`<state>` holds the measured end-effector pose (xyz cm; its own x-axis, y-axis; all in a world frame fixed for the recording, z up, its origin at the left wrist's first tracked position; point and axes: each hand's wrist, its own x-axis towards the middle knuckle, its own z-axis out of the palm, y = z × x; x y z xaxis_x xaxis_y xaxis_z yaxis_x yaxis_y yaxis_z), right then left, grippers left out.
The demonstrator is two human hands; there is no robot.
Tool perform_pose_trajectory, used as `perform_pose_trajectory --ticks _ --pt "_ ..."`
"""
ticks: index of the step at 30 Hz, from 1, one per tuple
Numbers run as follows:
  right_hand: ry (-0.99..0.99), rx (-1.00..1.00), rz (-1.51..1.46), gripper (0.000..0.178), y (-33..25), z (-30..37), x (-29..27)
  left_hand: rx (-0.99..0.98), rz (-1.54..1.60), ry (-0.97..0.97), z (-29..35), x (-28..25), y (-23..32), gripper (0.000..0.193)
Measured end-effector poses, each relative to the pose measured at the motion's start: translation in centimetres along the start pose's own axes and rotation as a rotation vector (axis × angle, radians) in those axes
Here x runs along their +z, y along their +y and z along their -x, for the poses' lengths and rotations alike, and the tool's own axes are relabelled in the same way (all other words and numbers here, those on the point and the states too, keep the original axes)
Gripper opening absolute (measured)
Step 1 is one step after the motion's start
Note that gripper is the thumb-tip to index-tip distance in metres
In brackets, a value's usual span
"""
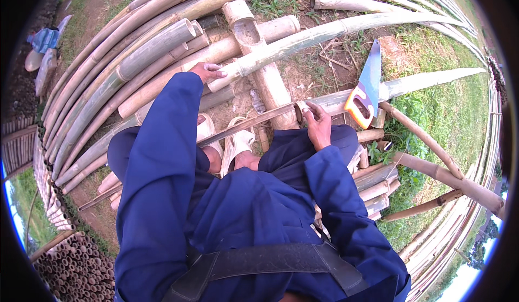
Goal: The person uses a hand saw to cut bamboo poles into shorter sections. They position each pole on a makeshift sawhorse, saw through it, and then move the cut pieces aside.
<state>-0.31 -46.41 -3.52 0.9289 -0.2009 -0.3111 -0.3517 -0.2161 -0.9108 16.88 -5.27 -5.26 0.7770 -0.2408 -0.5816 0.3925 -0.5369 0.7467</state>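
Observation:
My left hand [204,73] is at the near end of a long pale bamboo pole [303,38], its thumb and fingers closed at the cut end. That pole lies across a thick notched bamboo piece [273,88]. My right hand [319,126] has its fingers and thumb closed around the cut end of a second bamboo pole [331,102]. A thin brown split strip [248,123] runs from beside that end down to the left over my feet. A handsaw [367,88] with a blue blade and an orange-and-white handle stands against this second pole, right of my right hand.
Long bamboo poles [130,64] lie stacked on the left. Short cut pieces [378,186] are piled by my right knee. Propped poles [432,145] stand at the right, with more long poles [454,231] beyond. Many bamboo ends [75,264] show at the lower left.

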Motion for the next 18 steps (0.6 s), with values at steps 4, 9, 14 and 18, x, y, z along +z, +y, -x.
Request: perform_pose_trajectory --ticks 4,9,14,18 --pt "0.002 -0.001 0.051 0.040 0.2 -0.3 -0.3 -0.073 0.255 -0.110 0.9 -1.2 -0.2 0.068" --pt "0.006 0.080 -0.034 0.042 -1.2 -0.3 0.2 -0.309 0.097 0.202 2.2 -2.2 -3.1 0.071" --pt "0.060 0.101 -0.068 0.040 0.0 -1.1 0.5 -0.387 0.555 0.397 4.6 2.5 -1.8 0.043" --pt "0.049 0.072 -0.068 0.040 0.3 -1.7 0.8 -0.246 0.816 0.546 5.3 4.7 -3.8 0.038"
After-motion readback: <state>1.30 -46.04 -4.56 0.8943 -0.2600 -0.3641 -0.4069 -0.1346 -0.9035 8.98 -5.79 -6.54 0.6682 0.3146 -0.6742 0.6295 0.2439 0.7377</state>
